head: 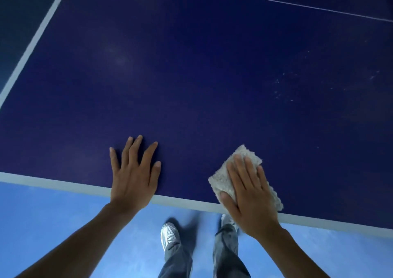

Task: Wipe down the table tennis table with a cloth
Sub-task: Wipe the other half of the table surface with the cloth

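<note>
Because wiping needs even pressure, your right grip [248, 194] lies flat, fingers straight, pressing the folded cloth [222, 183] onto the desk [191, 75] at lower right of the frame, just inside the white edge line [63, 186]. Your left grip [134, 177], open and splayed at lower centre, probably braces your lean. Pale specks [285, 86] at right look unwiped.

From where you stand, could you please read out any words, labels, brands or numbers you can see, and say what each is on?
No readable text anywhere in view.
Table tennis table: only plain white lines, no lettering.
Cloth under the right hand: no label showing.
Shoe: too blurred to show any brand mark.
</note>
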